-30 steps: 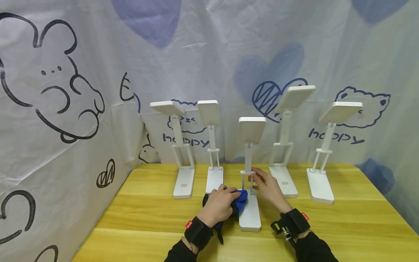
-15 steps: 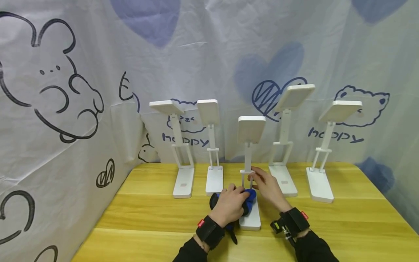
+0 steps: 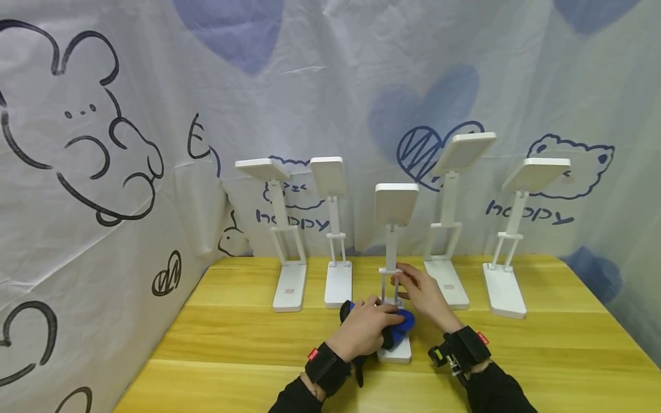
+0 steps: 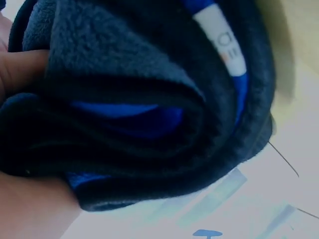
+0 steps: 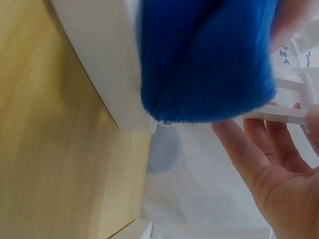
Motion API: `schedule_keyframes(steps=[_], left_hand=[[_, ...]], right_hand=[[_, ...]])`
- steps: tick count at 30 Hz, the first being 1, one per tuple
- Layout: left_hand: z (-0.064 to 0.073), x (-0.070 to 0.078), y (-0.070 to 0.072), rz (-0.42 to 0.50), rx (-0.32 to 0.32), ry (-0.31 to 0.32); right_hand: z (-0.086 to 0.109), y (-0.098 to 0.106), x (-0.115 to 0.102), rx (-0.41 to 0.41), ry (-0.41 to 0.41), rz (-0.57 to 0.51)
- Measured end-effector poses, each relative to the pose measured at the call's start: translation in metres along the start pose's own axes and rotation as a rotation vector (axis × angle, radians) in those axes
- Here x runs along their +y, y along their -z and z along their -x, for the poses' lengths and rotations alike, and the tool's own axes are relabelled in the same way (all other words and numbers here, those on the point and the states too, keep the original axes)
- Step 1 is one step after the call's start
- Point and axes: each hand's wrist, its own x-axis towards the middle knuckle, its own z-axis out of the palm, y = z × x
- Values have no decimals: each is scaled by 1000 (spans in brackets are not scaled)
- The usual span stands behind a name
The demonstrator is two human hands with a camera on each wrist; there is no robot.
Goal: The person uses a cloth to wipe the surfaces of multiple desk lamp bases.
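A white desk lamp (image 3: 396, 205) stands upright at the front middle of the table. My left hand (image 3: 364, 328) holds a bunched blue cloth (image 3: 404, 327) with black edging over the lamp's base, covering much of it. Folded layers and a white label on the cloth (image 4: 124, 45) show close up in the left wrist view. On the other side, my right hand (image 3: 420, 292) grips the lower stand of the same lamp with thumb and fingers. In the right wrist view the fingers (image 5: 244, 149) lie along a white strut, partly behind the cloth.
Two more white lamps, a left one (image 3: 289, 287) and its neighbour (image 3: 338, 284), stand behind to the left. Two others, a tall one (image 3: 447, 284) and a far right one (image 3: 505, 292), stand to the right. A printed curtain (image 3: 330, 103) hangs behind the wooden table (image 3: 222, 344).
My left hand has moved the cloth rightward onto the lamp's base, then slightly toward the front and across it. The right hand keeps its grip on the stand.
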Motion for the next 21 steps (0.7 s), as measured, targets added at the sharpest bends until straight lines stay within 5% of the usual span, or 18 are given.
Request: schedule_keyframes(steps=[12, 21], left_hand=[[25, -1, 19, 95, -91, -150], [42, -8, 27, 121, -118, -139]], right_hand=[[1, 1, 1, -27, 28, -20], [0, 2, -1, -29, 11, -7]])
